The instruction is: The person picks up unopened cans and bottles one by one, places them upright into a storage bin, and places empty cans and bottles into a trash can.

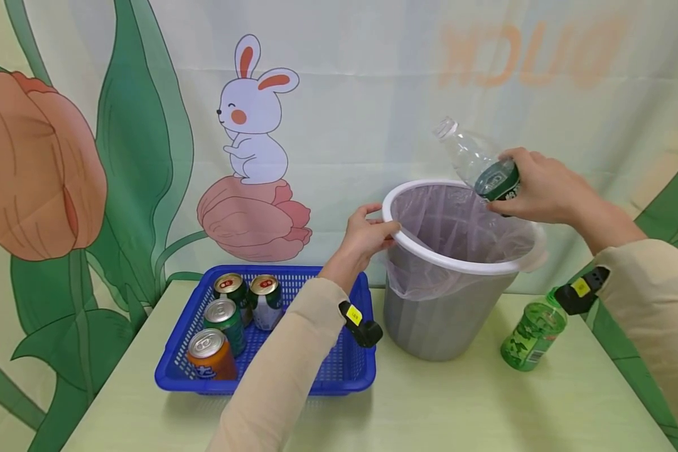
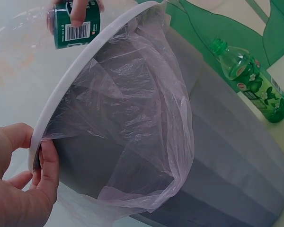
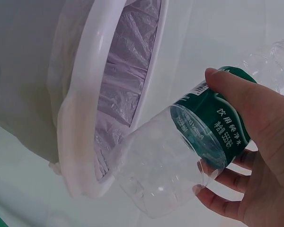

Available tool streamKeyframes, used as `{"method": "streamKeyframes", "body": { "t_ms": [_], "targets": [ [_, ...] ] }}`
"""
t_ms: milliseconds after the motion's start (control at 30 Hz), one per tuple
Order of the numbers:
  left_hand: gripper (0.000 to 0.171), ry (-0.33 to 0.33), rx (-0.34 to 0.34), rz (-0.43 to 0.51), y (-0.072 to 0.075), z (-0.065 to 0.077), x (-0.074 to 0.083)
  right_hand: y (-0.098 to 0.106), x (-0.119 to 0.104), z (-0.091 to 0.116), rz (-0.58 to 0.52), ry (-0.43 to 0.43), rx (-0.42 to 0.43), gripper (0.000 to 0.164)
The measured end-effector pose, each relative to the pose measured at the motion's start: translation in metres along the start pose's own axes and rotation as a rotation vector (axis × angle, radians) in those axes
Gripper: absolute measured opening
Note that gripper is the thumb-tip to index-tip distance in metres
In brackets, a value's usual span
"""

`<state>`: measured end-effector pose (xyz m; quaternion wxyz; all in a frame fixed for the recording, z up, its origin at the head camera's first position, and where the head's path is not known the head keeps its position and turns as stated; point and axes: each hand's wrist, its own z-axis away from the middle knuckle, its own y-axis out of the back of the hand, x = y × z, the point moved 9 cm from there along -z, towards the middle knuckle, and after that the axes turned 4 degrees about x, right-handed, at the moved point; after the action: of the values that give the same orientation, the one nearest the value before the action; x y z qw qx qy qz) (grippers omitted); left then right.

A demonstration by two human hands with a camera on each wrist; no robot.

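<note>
My left hand (image 1: 367, 237) pinches the white rim of a grey trash bin (image 1: 441, 320) on its left side, thumb on one face and fingers on the other, as the left wrist view shows. A thin, pale purple plastic bag (image 2: 146, 118) lines the bin and folds over its rim. In my right hand (image 1: 548, 188) is a clear plastic bottle (image 1: 469, 150) with a green label, gripped around the label. The bottle is tilted over the bin's opening, its capless neck pointing up and left. In the right wrist view its base (image 3: 156, 184) overlaps the rim.
A green drink bottle (image 1: 533, 333) stands right of the bin on the pale table (image 1: 452, 408). Left of the bin, a blue plastic basket (image 1: 367, 370) holds several drink cans, among them an orange can (image 1: 211, 355). A printed curtain (image 1: 350, 113) hangs close behind.
</note>
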<state>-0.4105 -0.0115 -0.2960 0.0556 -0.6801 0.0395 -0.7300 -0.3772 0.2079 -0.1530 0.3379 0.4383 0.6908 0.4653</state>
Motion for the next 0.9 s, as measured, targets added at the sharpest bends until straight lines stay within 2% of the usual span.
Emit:
{"method": "streamKeyframes", "body": {
  "t_ms": [567, 900],
  "targets": [
    [0.058, -0.001, -0.004, -0.001, -0.001, -0.002, 0.000, -0.014, -0.019, -0.006, -0.018, 0.037, -0.056, 0.079],
    [0.058, -0.005, 0.000, 0.005, -0.001, -0.002, 0.000, -0.017, -0.022, -0.007, -0.025, 0.041, -0.081, 0.080]
  ]
}}
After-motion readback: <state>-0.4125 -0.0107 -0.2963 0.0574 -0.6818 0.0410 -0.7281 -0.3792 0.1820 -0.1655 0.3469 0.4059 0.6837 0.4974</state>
